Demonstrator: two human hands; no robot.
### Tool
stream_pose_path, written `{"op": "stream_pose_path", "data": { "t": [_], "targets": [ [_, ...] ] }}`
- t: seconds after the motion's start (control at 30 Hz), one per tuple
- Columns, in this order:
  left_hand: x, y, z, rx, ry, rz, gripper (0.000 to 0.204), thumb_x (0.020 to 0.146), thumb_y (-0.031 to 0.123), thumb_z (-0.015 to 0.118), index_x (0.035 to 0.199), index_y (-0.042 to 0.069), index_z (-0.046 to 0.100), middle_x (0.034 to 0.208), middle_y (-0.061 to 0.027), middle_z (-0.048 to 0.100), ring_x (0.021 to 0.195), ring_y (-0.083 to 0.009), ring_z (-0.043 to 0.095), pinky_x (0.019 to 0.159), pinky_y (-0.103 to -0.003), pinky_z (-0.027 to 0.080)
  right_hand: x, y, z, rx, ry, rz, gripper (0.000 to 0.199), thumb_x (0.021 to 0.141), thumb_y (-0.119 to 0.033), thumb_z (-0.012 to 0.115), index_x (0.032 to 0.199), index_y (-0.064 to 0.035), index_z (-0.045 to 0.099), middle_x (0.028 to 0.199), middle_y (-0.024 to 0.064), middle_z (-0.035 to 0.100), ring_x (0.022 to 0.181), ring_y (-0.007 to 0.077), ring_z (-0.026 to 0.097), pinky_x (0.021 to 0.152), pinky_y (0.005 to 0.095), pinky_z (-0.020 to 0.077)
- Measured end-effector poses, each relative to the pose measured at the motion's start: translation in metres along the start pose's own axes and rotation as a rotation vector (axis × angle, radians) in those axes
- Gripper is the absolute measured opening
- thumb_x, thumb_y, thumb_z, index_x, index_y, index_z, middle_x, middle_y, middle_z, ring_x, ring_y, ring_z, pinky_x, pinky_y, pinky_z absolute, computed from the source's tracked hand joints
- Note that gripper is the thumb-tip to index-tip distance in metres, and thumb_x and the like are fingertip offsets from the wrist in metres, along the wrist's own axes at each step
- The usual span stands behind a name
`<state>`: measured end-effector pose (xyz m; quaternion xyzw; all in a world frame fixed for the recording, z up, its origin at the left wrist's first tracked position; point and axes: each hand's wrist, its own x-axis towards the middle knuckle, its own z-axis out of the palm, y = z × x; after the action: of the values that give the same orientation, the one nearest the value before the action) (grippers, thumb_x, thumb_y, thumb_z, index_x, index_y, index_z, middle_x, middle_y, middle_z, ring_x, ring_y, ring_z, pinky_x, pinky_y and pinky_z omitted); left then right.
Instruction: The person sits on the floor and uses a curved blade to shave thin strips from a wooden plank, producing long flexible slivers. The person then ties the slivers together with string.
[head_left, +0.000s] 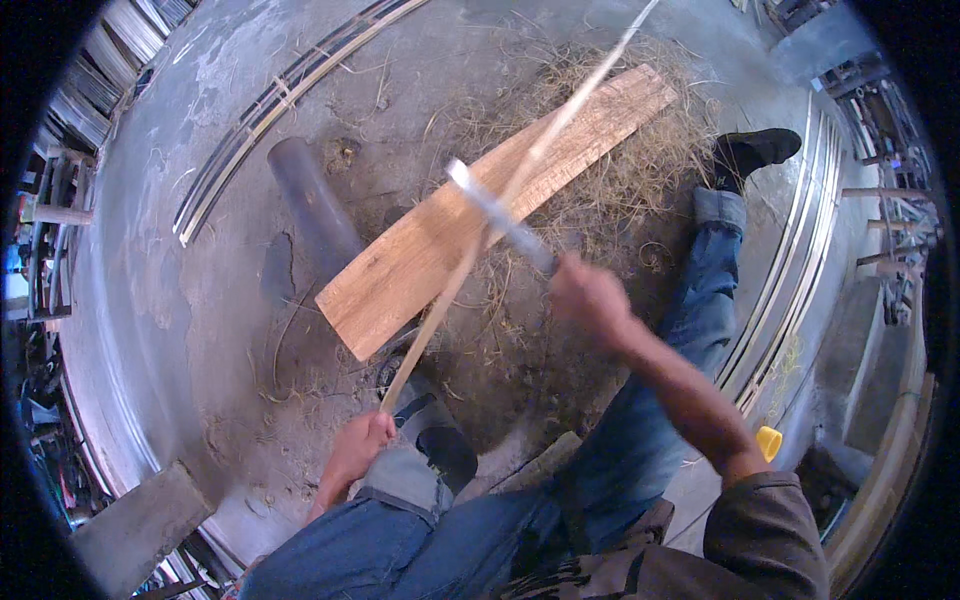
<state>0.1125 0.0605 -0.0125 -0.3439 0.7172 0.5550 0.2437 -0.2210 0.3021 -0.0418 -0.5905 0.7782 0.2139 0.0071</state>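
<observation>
My left hand (357, 452), beside my left knee, is closed round the lower end of a long, pale bamboo strip (432, 318). The strip slants up and away to the right, crossing over a flat wooden board (385, 278). In my right fist (597, 305) is the handle of a knife, and its long metal blade (500, 217) lies across the strip near the board's middle. Motion blurs the blade, so whether it touches the strip I cannot tell. The handle is mostly hidden in my fingers.
Curly shavings (640, 160) lie heaped round the board's far end. A dark cylinder (312, 205) sits left of the board. Long strips (790, 270) rest on the floor at the right, and curved ones (270, 105) at far left. My legs flank the work.
</observation>
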Motion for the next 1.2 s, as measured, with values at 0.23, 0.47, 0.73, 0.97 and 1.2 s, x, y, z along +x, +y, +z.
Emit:
{"op": "stream_pose_path", "data": {
  "t": [0.23,0.47,0.73,0.97,1.2],
  "targets": [
    [0.002,0.003,0.000,0.111,0.024,-0.089,0.039,0.092,0.038,0.042,0.080,0.004,0.054,0.068,-0.0037,0.053,0.064,-0.0151,0.049,0.061,-0.032,0.040,-0.040,-0.123,-0.090,1.067,-0.301,-0.118,0.019,0.083,-0.020,0.051,0.094,-0.0048,0.047,0.087,0.0184,0.056,0.082,0.0325,0.063,0.063,0.0453,0.0520],
    [-0.017,0.003,-0.006,0.076,-0.017,-0.075,0.039,0.090,0.035,0.042,0.075,0.002,0.054,0.066,-0.0076,0.052,0.065,-0.0171,0.049,0.060,-0.032,0.040,-0.016,-0.078,-0.048,1.059,-0.235,0.342,0.020,0.080,-0.015,0.051,0.093,-0.0006,0.046,0.076,0.0191,0.061,0.067,0.0368,0.062,0.056,0.0504,0.0485],
    [-0.053,-0.022,-0.006,0.111,0.016,-0.090,0.048,0.092,0.040,0.040,0.082,-0.004,0.055,0.068,-0.0119,0.054,0.066,-0.0229,0.048,0.063,-0.038,0.040,0.004,0.010,0.012,0.743,-0.081,0.367,0.020,0.072,-0.013,0.058,0.087,-0.0002,0.051,0.073,0.0218,0.059,0.065,0.0403,0.060,0.058,0.0474,0.0484],
    [-0.050,-0.092,-0.030,-0.109,-0.257,-0.163,0.046,0.094,0.040,0.039,0.088,-0.001,0.058,0.074,-0.0034,0.056,0.072,-0.0153,0.048,0.066,-0.035,0.041,0.011,0.119,0.057,0.737,0.171,0.761,0.029,0.069,-0.018,0.063,0.090,0.0001,0.052,0.081,0.0249,0.061,0.079,0.0430,0.059,0.068,0.0485,0.0480],
    [-0.019,-0.013,-0.011,-0.202,-0.086,-0.055,0.038,0.095,0.039,0.040,0.094,0.003,0.055,0.069,0.0011,0.050,0.068,-0.0097,0.047,0.061,-0.027,0.040,-0.032,-0.116,-0.027,1.111,-0.136,0.072,0.017,0.083,-0.019,0.047,0.086,-0.0028,0.051,0.074,0.0166,0.060,0.064,0.0345,0.062,0.053,0.0472,0.0499]
  ]
}}
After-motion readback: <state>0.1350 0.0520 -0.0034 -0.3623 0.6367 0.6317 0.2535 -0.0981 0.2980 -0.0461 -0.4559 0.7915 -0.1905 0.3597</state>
